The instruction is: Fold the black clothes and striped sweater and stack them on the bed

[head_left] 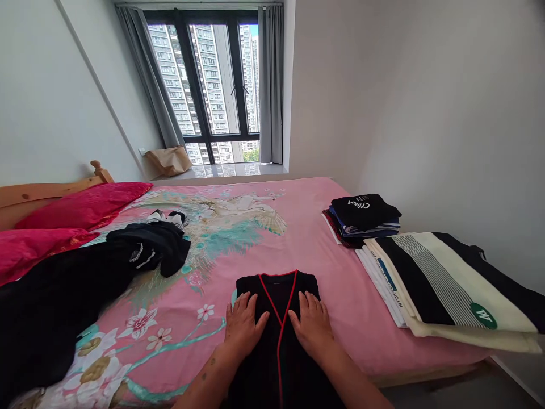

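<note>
A black garment with red piping (277, 295) lies flat on the pink flowered bedsheet (264, 233) near the bed's front edge. My left hand (242, 326) rests flat on its left half, fingers stretched out. On the right half my right hand (313, 326) lies flat in the same way, fingers apart. The red trim runs up between the two hands. Neither hand grips anything.
A heap of black unfolded clothes (85, 284) covers the bed's left side beside red pillows (80, 207). Folded stacks sit at the right: a dark pile (364, 218) and striped cream-and-black pieces (443, 284). A window (213, 85) and paper bag (170, 161) are behind.
</note>
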Demonstrator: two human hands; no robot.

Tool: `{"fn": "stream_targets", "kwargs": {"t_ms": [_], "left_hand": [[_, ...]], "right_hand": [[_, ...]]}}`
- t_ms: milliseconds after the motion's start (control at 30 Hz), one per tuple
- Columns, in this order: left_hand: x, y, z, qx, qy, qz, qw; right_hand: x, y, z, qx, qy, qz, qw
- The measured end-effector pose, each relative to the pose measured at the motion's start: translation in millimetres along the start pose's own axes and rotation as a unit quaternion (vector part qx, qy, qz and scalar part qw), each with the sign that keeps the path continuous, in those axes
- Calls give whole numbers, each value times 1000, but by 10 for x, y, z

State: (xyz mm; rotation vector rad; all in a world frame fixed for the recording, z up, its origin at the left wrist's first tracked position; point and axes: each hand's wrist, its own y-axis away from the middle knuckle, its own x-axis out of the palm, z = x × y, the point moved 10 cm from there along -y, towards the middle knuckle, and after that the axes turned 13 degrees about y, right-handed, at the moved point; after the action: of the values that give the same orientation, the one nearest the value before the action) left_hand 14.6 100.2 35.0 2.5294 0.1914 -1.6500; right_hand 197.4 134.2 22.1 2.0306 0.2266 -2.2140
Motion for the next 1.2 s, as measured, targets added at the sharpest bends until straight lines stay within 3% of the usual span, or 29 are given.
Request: {"fn": "stream_targets", "kwargs": {"t_ms": [67,133,200,333,467,600,733,833,900,967,1033,1200], "left_hand": [[-105,-98,-54,15,-15,-33,999],[-93,-218,-63,22,-23,-32,999],[9,-331,1,7,-21,-9,1000],[219,-434,184,-31,-3,16,999],[265,-427,213,-25,-6,3,1000],[231,-428,192,-30,-5,12,999],[155,-404,127,-41,-12,41,998],[45,-320,-47,-1,-27,21,999],[27,-240,-196,48,-37,10,998],[83,-173,-260,68,-44,18,997],[176,-144,-216,45,-43,34,997],[307,-156,-102,11,-42,23,999]], "right_hand": [[-162,-109,17,-14,4,-27,1000],[-251,-243,35,-34,11,-51,998],[-167,-382,-5,-29,19,-33,999],[226,-531,-134,8,23,34,999],[396,-550,-152,17,36,23,999],[423,-557,-153,19,44,27,998],[286,-537,-106,10,51,27,998],[84,-452,82,-44,53,-3,998],[-28,-353,301,-121,38,-28,992],[-23,-240,527,-209,13,-15,978],[71,-180,654,-253,-1,17,967],[261,-323,519,-120,24,28,992]]}}
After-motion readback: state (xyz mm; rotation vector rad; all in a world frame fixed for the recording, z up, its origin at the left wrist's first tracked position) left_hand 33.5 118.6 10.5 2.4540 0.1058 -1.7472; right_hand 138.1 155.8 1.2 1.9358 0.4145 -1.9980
